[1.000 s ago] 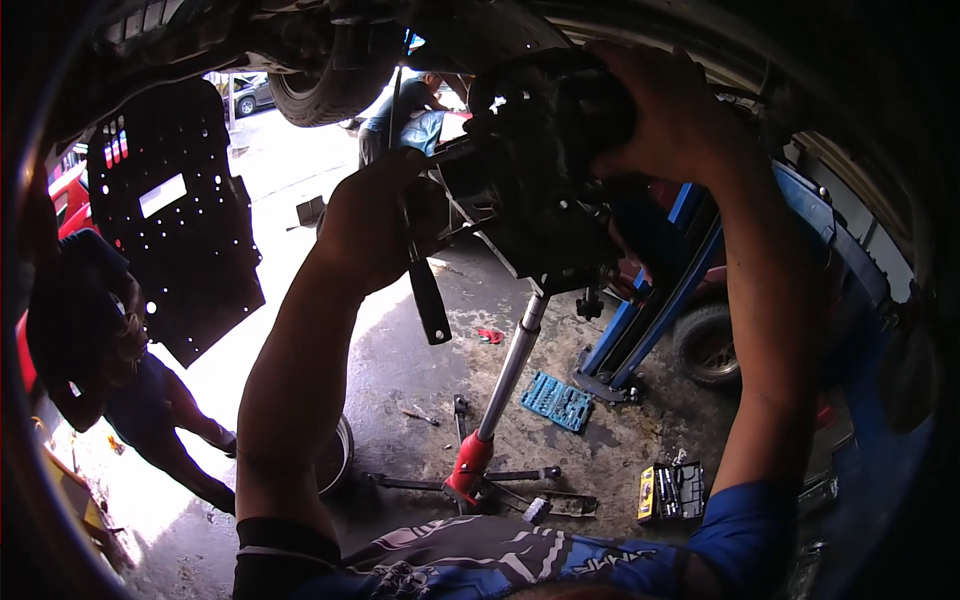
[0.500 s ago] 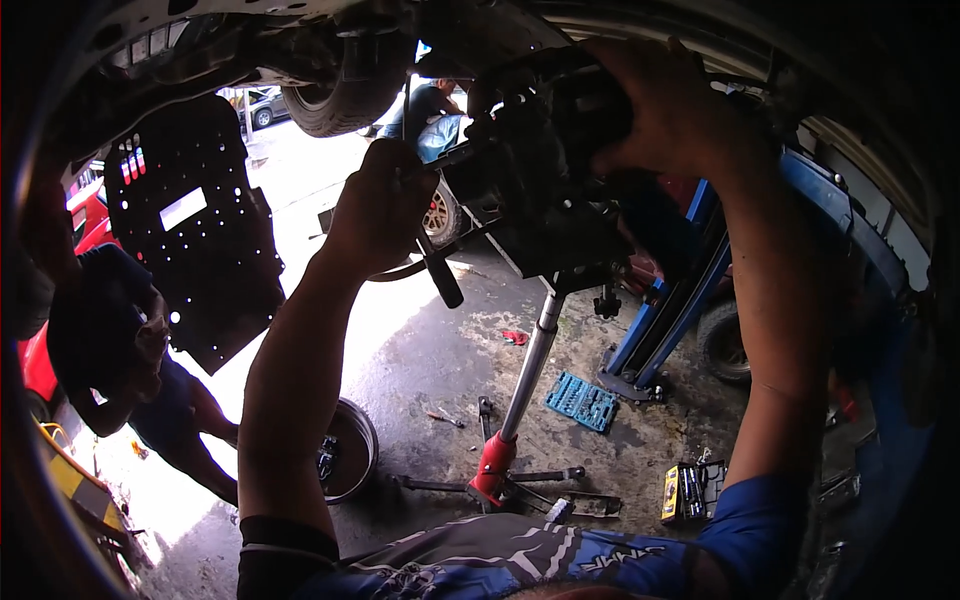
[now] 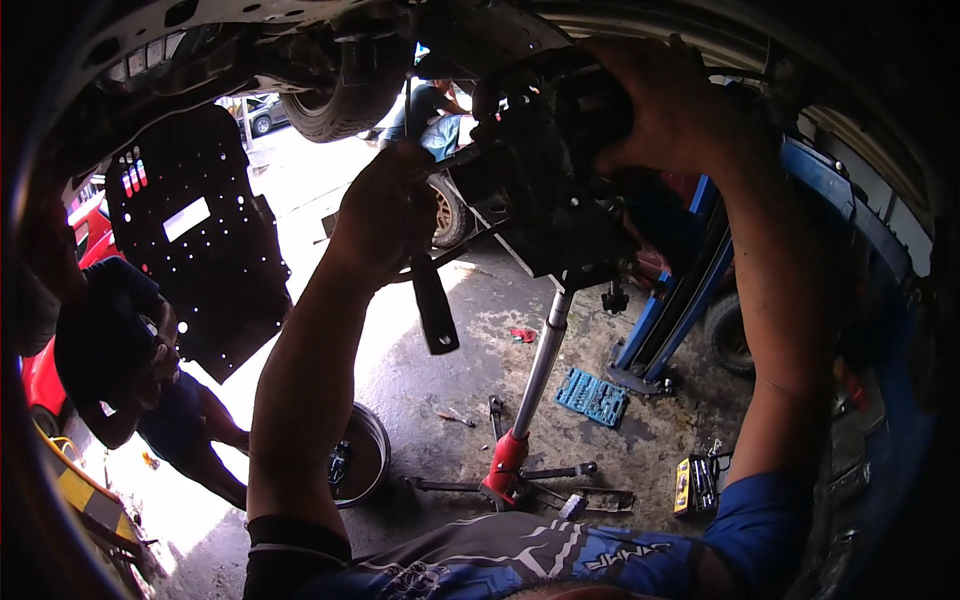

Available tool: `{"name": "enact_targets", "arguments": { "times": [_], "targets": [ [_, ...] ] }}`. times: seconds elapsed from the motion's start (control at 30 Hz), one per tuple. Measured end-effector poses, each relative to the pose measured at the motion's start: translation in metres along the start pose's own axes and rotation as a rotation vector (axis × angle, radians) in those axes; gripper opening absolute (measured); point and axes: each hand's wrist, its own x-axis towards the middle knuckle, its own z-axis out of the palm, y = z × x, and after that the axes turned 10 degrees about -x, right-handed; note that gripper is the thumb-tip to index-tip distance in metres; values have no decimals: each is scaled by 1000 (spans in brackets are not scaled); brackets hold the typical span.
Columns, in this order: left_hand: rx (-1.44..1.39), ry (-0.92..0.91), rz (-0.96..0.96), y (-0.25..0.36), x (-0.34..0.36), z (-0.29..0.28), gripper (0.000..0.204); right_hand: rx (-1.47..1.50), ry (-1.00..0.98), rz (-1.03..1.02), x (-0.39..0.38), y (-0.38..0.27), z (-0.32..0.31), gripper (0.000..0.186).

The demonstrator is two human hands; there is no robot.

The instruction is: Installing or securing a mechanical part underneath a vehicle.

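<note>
Overhead, a dark metal assembly point(image 3: 545, 190), which looks like a gearbox, rests on top of a jack point(image 3: 540, 365) with a silver post and red base. My right hand point(image 3: 665, 110) spans its right side, thumb below and fingers above. On the left, my left hand point(image 3: 385, 205) is closed round a dark tool; its black, flat-looking handle point(image 3: 435, 310) with a hole at the end hangs below the fist. A thin rod point(image 3: 407, 105) shows above that fist; whether it belongs to the tool is unclear. Shadow hides where the tool meets the assembly.
A raised car's underside point(image 3: 230, 60) spans the top. At left, a person point(image 3: 110, 350) stands beside a perforated black panel point(image 3: 200, 270). A round basin point(image 3: 375, 460), a blue socket set point(image 3: 592, 397) and a yellow toolbox point(image 3: 685, 487) lie below. Right is a blue lift post point(image 3: 675, 280).
The tool's handle in my left hand has turned and now hangs lower, its flat side showing. My right hand keeps its place on the assembly. The floor items have shifted slightly right in view.
</note>
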Motion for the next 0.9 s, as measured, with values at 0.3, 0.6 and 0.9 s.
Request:
{"name": "enact_targets", "arguments": {
  "times": [0.3, 0.6, 0.9],
  "targets": [
    [869, -27, 673, -10, -11, 12, 14, 105, -70, 25, 4, -2, -5, 109],
    [672, -188, 547, 3, -9, 23, 8, -8, -39, 52, -4, -6, -8, 109],
    [370, -37, 332, -4, -4, 17, 9, 98, 236, 4, -30, -2, -3, 100]
  ]
}}
